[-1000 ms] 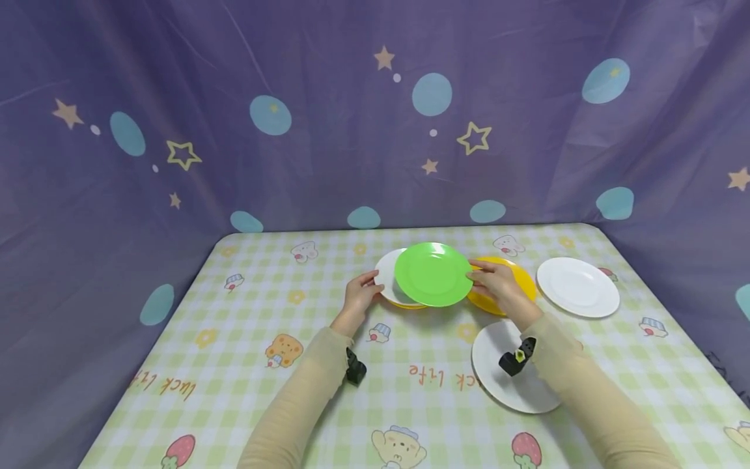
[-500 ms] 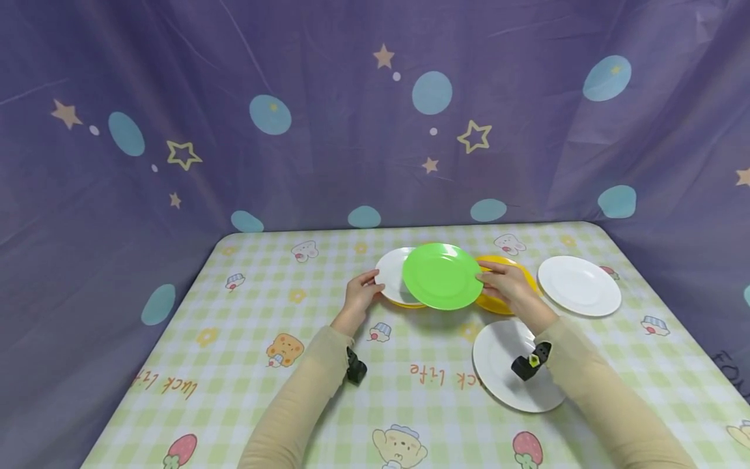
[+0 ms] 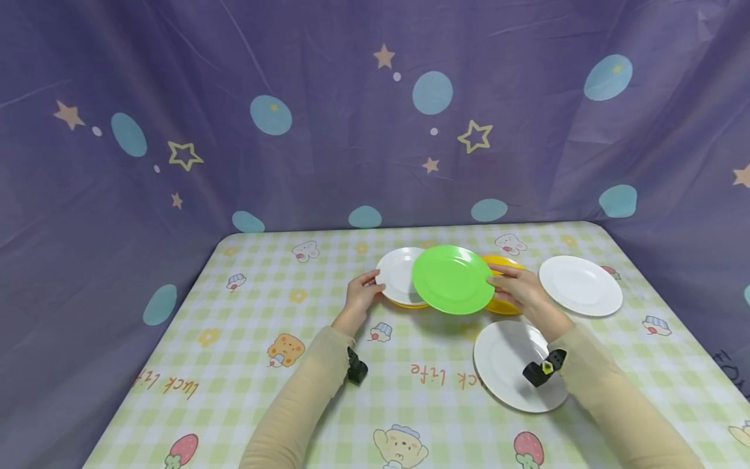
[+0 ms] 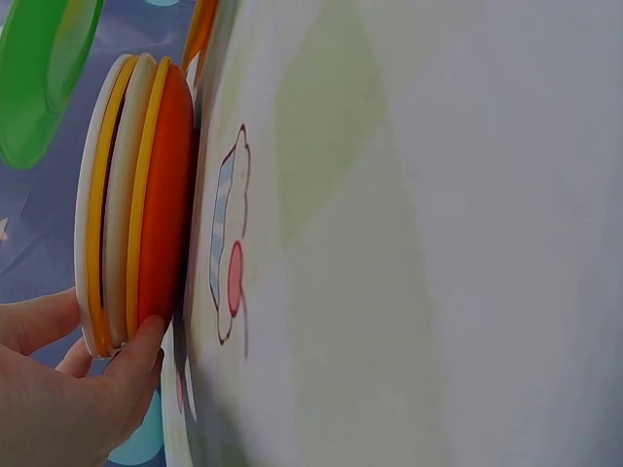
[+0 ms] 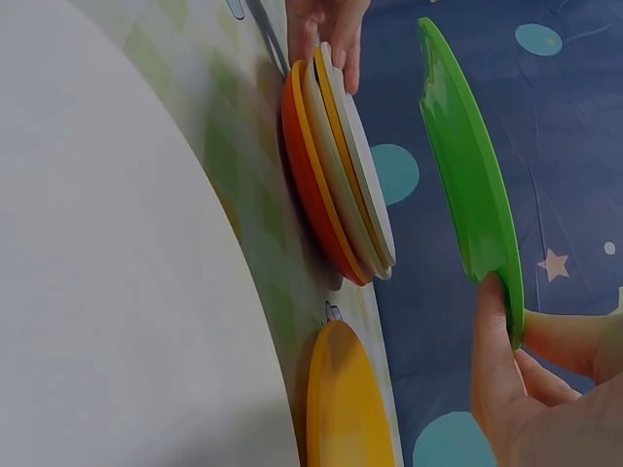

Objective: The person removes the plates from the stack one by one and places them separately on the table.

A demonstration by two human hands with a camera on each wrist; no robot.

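Observation:
A green plate is held up in the air by my right hand, which pinches its right rim between thumb and fingers, clearly seen in the right wrist view. Below and left of it sits a stack of several plates, a white plate on top. Yellow and whitish rims show between, with an orange plate lowest. My left hand grips the stack's left edge, thumb and fingers on either side of the rims. The green plate hangs apart from the stack and hides part of it in the head view.
A yellow plate lies behind my right hand, partly covered. One white plate is at the far right, and a larger white plate lies under my right wrist. A checked cloth covers the table; a purple curtain stands behind.
My right hand has moved the green plate to the right and slightly nearer, baring more of the white plate on the stack. My left hand has stayed put.

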